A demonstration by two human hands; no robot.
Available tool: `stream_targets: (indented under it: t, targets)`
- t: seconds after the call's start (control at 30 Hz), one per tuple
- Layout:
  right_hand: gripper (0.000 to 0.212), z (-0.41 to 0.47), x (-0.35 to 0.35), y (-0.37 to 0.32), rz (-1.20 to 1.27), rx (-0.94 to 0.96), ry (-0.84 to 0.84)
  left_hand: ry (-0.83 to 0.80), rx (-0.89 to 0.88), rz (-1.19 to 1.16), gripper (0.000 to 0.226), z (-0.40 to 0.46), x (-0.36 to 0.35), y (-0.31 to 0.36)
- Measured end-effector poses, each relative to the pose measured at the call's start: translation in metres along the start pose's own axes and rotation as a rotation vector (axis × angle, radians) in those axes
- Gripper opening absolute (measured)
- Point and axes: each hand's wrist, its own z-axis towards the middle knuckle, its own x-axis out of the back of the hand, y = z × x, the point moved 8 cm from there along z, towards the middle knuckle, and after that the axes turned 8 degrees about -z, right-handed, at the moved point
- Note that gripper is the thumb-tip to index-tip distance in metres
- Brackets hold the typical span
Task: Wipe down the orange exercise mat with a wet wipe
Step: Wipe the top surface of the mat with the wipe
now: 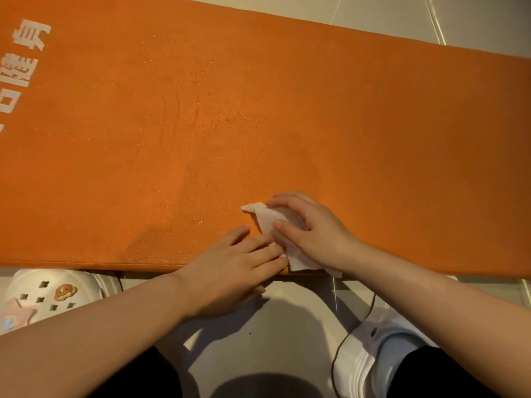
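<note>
My right hand (309,229) presses the wet wipe (271,222) flat on the orange mat (287,110), just inside the mat's near edge, thumb and fingers curled over the crumpled sheet. My left hand (230,270) lies beside it across that edge, fingers straight, tips touching the wipe's corner. The step, as I judge it: spread the wipe, keep the palm pressure even, and stroke away from the near edge in overlapping passes toward the beaded droplets mid-mat.

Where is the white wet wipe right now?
The white wet wipe lies on the orange exercise mat at its near edge, under the right hand, with the left hand touching it.
</note>
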Motion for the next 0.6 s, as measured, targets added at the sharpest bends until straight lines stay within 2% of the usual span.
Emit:
stream_targets:
  t: [0.1,0.13,0.2,0.27,0.33,0.4,0.47,0.53,0.6]
  targets:
    - [0.022,-0.011,0.018,0.006,-0.181,0.065,0.109,-0.007,0.017,-0.005,0.055,0.005,-0.003,-0.004]
    - [0.022,-0.016,0.021,0.007,-0.239,0.101,0.091,0.025,0.028,-0.011,0.052,0.006,0.0,-0.006]
    - [0.03,-0.028,0.016,0.009,-0.323,0.174,-0.064,0.108,0.066,-0.012,0.039,0.003,0.008,-0.011]
    - [0.038,-0.043,0.0,0.01,-0.512,0.256,-0.204,0.162,0.096,-0.005,0.029,-0.003,0.011,-0.016]
    - [0.038,-0.053,-0.014,0.012,-0.678,0.306,-0.205,0.166,0.108,-0.006,0.021,-0.009,0.007,-0.018]
    - [0.036,-0.052,-0.017,0.011,-0.653,0.277,-0.168,0.151,0.137,-0.041,0.02,-0.011,0.006,-0.019]
    - [0.026,-0.048,-0.016,0.004,-0.605,0.29,-0.175,0.128,0.137,-0.1,0.026,-0.009,0.009,-0.019]
    - [0.012,-0.044,-0.006,-0.008,-0.522,0.282,-0.22,0.104,0.118,-0.237,0.023,-0.004,0.021,-0.016]
    - [0.013,-0.042,0.005,-0.014,-0.361,0.181,-0.304,0.121,0.139,-0.439,0.015,-0.001,0.04,-0.015]
